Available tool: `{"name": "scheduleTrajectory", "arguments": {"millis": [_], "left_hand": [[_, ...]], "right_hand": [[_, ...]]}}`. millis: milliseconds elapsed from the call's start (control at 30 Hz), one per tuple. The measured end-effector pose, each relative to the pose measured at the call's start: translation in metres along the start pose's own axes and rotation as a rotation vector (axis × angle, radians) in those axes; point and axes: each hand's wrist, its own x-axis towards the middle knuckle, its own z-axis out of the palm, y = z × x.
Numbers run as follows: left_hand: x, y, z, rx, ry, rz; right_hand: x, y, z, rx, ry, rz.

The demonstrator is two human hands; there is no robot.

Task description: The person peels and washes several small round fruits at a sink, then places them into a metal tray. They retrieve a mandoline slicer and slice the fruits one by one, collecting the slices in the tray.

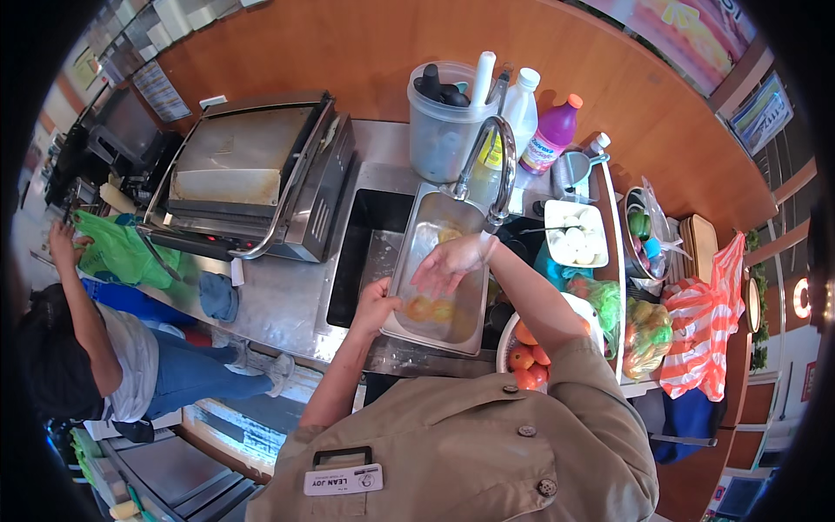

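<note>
A rectangular stainless steel pan [407, 252] lies across the sink, under the curved faucet [496, 165]. My left hand [377, 306] is closed on the pan's left rim, near its front corner. My right hand [452, 263] is over the pan just beneath the spout, palm turned up and fingers stretched out, holding nothing. Yellow-orange round shapes [430, 310] show at the bottom of the pan; they are too blurred to name. A dark sink basin [370, 228] opens on the pan's left.
Left stands a large press grill [239, 165]. Behind the faucet are a plastic bucket [439, 139] of utensils and several bottles [554, 135]. Tomatoes [526, 358] in a white basket and a tub of white eggs [576, 235] sit right. Another person [96, 348] handles a green bag [126, 248].
</note>
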Motion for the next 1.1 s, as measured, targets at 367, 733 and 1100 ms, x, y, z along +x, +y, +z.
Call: {"name": "scheduleTrajectory", "arguments": {"millis": [367, 733, 1100], "left_hand": [[-0.011, 0.010, 0.010, 0.000, 0.089, 0.032], [-0.021, 0.022, 0.002, -0.049, 0.119, 0.012], [-0.061, 0.031, -0.014, 0.004, 0.238, 0.014]], "right_hand": [[-0.039, -0.006, -0.024, -0.537, 0.643, 0.156], [-0.014, -0.016, -0.088, -0.969, 1.004, -0.283], [-0.019, 0.024, -0.016, -0.755, 1.436, -0.376]]}}
